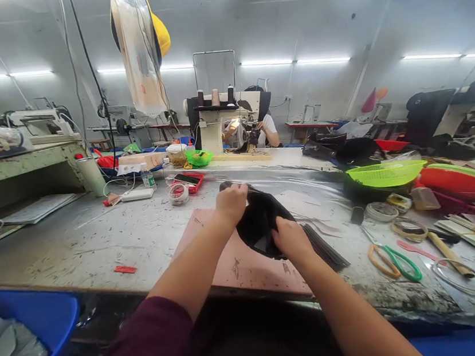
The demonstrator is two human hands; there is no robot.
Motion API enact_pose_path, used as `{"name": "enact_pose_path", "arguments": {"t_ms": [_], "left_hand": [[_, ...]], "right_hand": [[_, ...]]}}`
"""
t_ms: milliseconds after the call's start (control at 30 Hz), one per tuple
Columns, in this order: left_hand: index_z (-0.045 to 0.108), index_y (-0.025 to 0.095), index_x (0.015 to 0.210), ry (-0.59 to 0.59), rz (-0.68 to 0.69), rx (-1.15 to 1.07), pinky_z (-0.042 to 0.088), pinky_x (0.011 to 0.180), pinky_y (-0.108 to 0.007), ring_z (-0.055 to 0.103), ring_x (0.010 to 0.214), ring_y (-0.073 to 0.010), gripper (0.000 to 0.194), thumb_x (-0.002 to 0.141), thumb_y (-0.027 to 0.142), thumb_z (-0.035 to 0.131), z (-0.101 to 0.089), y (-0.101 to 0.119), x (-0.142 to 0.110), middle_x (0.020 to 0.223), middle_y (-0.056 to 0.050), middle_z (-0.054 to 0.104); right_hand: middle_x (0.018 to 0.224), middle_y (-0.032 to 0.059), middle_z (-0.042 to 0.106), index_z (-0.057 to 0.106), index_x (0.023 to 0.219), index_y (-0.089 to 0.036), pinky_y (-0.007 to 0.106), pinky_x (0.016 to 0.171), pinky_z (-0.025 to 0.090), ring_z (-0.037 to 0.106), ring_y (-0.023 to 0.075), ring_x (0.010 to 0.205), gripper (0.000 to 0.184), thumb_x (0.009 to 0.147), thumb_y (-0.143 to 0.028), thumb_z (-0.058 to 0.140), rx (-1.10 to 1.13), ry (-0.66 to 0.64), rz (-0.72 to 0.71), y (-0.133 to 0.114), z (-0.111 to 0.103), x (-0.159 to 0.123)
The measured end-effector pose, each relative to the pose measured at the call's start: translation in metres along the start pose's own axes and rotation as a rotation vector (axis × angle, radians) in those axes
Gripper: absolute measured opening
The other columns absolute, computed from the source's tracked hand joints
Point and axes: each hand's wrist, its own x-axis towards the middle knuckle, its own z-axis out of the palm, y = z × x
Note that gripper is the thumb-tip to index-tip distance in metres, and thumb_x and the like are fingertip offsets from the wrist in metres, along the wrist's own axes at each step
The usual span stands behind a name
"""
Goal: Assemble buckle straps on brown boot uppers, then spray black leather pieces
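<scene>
A black, soft-looking piece [258, 224], perhaps fabric or leather, is held up over a pink board [219, 261] on the worktable. My left hand [232, 204] grips its upper left edge with the fingers curled closed. Lower down on the right side, my right hand [292, 239] closes on the same piece, fingers partly hidden behind it. To the right of that hand lies a bundle of dark strips [326, 248]. Pale sheets [306, 207] spread behind the piece. Its exact kind cannot be made out.
Scissors with orange and green handles [395, 262], a hammer-like wooden handle [450, 256] and tape rolls [382, 211] lie at right. A green basket [386, 174] stands behind them. At left are a red scrap [125, 269] and a blue bin [61, 332]. Another person [270, 130] sits behind a sewing machine [212, 132].
</scene>
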Motion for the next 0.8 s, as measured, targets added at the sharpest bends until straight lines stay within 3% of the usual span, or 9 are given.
{"name": "enact_pose_path", "arguments": {"t_ms": [167, 300, 367, 433, 467, 533, 567, 667, 800], "left_hand": [[0.064, 0.006, 0.084, -0.074, 0.324, 0.07, 0.043, 0.07, -0.038, 0.06, 0.085, -0.0291, 0.024, 0.077, 0.007, 0.041, -0.014, 0.016, 0.027, 0.084, -0.018, 0.062], [0.061, 0.005, 0.094, -0.07, 0.388, 0.115, 0.043, 0.069, -0.039, 0.059, 0.083, -0.0276, 0.029, 0.079, 0.007, 0.037, -0.015, 0.005, 0.023, 0.088, -0.019, 0.062], [0.057, 0.006, 0.104, 0.008, 0.392, 0.124, 0.042, 0.076, -0.041, 0.056, 0.093, -0.0282, 0.032, 0.079, 0.01, 0.038, -0.011, -0.003, 0.004, 0.102, -0.019, 0.059], [0.057, 0.012, 0.104, 0.138, 0.517, 0.108, 0.04, 0.082, -0.041, 0.052, 0.098, -0.0265, 0.03, 0.079, 0.014, 0.041, 0.0, -0.01, -0.024, 0.11, -0.016, 0.057], [0.059, 0.015, 0.098, 0.201, 0.646, 0.094, 0.04, 0.081, -0.039, 0.053, 0.095, -0.0241, 0.025, 0.079, 0.015, 0.041, 0.009, -0.014, -0.041, 0.107, -0.013, 0.059], [0.06, 0.019, 0.077, 0.184, 0.963, 0.075, 0.043, 0.073, -0.032, 0.055, 0.075, -0.0165, 0.023, 0.082, 0.015, 0.037, 0.032, -0.021, -0.073, 0.084, -0.006, 0.063], [0.059, 0.019, 0.075, 0.192, 1.037, 0.082, 0.043, 0.074, -0.031, 0.055, 0.073, -0.0152, 0.025, 0.083, 0.013, 0.036, 0.044, -0.025, -0.085, 0.079, -0.005, 0.064], [0.061, 0.016, 0.091, 0.299, 1.051, 0.142, 0.04, 0.088, -0.034, 0.055, 0.097, -0.0182, 0.025, 0.084, 0.012, 0.037, 0.071, -0.034, -0.103, 0.097, -0.008, 0.065], [0.061, 0.017, 0.097, 0.29, 0.986, 0.202, 0.041, 0.087, -0.033, 0.054, 0.105, -0.0201, 0.026, 0.084, 0.01, 0.04, 0.077, -0.027, -0.093, 0.102, -0.007, 0.066]], "right_hand": [[0.09, 0.0114, 0.066, 0.056, 0.088, -0.017, 0.027, 0.063, 0.038, 0.063, 0.0226, 0.082, 0.025, 0.08, -0.003, 0.037, 0.031, -0.004, 0.001, 0.002, -0.02, -0.007], [0.085, 0.0137, 0.068, 0.055, 0.096, -0.014, 0.028, 0.063, 0.04, 0.064, 0.0254, 0.08, 0.027, 0.075, -0.002, 0.043, 0.145, -0.028, 0.027, -0.003, 0.003, -0.019], [0.088, 0.0134, 0.069, 0.054, 0.104, -0.013, 0.027, 0.065, 0.042, 0.065, 0.0245, 0.084, 0.03, 0.076, -0.004, 0.045, 0.239, -0.03, 0.021, -0.007, 0.022, -0.023], [0.096, 0.0127, 0.069, 0.051, 0.11, -0.012, 0.024, 0.07, 0.045, 0.064, 0.022, 0.09, 0.034, 0.076, -0.007, 0.046, 0.346, -0.018, 0.013, -0.011, 0.038, -0.025], [0.1, 0.0123, 0.068, 0.05, 0.111, -0.011, 0.023, 0.073, 0.045, 0.063, 0.0205, 0.093, 0.035, 0.076, -0.008, 0.047, 0.403, -0.006, 0.012, -0.011, 0.044, -0.026], [0.105, 0.0119, 0.067, 0.05, 0.112, -0.01, 0.022, 0.078, 0.046, 0.062, 0.0188, 0.097, 0.037, 0.075, -0.008, 0.047, 0.501, 0.02, 0.019, -0.011, 0.051, -0.026], [0.107, 0.012, 0.066, 0.051, 0.112, -0.01, 0.022, 0.08, 0.046, 0.062, 0.0186, 0.098, 0.037, 0.075, -0.008, 0.046, 0.537, 0.033, 0.026, -0.01, 0.052, -0.026], [0.11, 0.011, 0.065, 0.05, 0.114, -0.011, 0.024, 0.08, 0.047, 0.061, 0.0186, 0.1, 0.039, 0.075, -0.011, 0.045, 0.571, 0.058, 0.035, -0.01, 0.047, -0.026], [0.098, 0.0082, 0.069, 0.053, 0.112, -0.014, 0.024, 0.07, 0.049, 0.065, 0.0197, 0.088, 0.037, 0.076, -0.011, 0.047, 0.467, 0.065, 0.043, -0.016, 0.029, -0.018]]}}
